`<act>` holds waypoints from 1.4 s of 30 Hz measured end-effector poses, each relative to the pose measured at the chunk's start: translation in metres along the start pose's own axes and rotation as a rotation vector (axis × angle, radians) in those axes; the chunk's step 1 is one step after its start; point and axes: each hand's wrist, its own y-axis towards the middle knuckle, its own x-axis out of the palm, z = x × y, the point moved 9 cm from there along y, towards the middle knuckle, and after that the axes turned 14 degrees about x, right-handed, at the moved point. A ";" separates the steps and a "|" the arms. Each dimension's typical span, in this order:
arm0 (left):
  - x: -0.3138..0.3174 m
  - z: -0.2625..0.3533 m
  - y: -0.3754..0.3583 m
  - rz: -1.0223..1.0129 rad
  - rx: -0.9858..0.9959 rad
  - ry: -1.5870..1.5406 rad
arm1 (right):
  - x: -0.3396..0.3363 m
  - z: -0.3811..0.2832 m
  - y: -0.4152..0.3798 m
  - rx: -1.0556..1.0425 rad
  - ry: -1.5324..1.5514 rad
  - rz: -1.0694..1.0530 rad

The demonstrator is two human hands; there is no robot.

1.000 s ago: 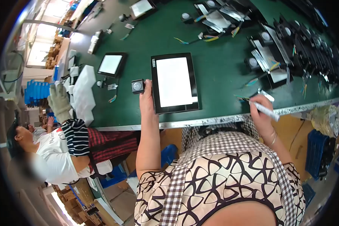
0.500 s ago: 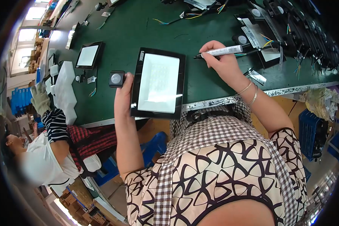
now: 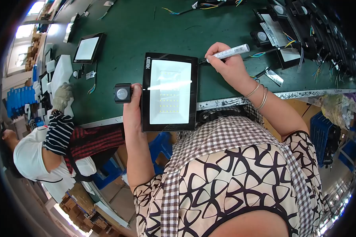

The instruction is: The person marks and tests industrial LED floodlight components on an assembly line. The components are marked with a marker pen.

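My left hand (image 3: 133, 103) is closed around the side of an LED floodlight (image 3: 170, 118), its fingers hidden behind the black frame. The lamp's glass front faces me, showing a white reflector with rows of small LEDs. A black motion sensor (image 3: 122, 94) with a round white dome sticks out beside my left thumb. In my right hand (image 3: 231, 69) is a white-barrelled marker pen (image 3: 236, 50), pinched between thumb and fingers. Its dark tip points left, right at the upper right edge of the floodlight in this view.
On the green table (image 3: 130, 27) lies another floodlight (image 3: 87, 49) at the left. Several more lamps with sensors and loose wires crowd the right, including one floodlight (image 3: 290, 55). A co-worker's gloved hand (image 3: 62, 96) rests by white foam (image 3: 61, 71).
The floodlight has turned in my left hand, so its LEDs and logo show more clearly. The marker tip has come closer to its edge. The co-worker's gloved hand has moved right.
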 end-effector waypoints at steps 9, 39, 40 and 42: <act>0.006 0.010 -0.010 0.083 0.029 0.071 | 0.000 0.001 0.004 -0.026 -0.070 0.041; -0.004 0.031 0.030 -0.292 -0.154 0.410 | -0.007 0.000 0.001 0.029 0.054 0.017; 0.005 0.039 0.046 -0.432 -0.090 0.579 | -0.002 -0.001 -0.002 0.032 0.035 -0.022; 0.009 0.034 0.049 -0.448 -0.339 0.543 | 0.009 0.000 -0.007 0.013 0.015 -0.090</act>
